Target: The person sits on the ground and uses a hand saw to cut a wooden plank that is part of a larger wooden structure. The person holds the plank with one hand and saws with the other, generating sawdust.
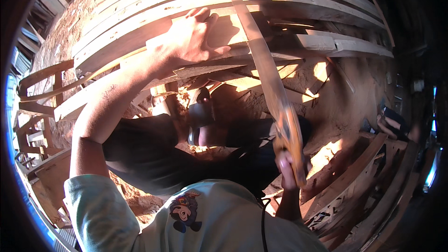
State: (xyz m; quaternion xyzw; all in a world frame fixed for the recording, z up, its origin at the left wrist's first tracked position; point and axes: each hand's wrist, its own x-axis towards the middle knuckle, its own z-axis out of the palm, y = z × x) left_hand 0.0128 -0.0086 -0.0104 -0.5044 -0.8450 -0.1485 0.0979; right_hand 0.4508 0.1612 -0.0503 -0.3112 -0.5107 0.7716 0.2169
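My right hand (286,164) is wrapped round the wooden handle of a handsaw (262,55), low and right of the middle. The saw's long, narrow blade slants up and away to the left, across a pale wooden board (232,27). Slight blur along the blade hides its teeth. On that board, left of the blade, my left hand (193,36) lies flat with its fingers apart and the thumb toward the saw. Whether the blade has cut into the wood I cannot tell.
Long timber beams (135,16) run across the far side. Wood offcuts (242,80) litter the dirt floor between my legs. A wooden frame (51,81) stands at left, and more planks (347,172) lie at lower right. Another person's limb (391,123) shows at far right.
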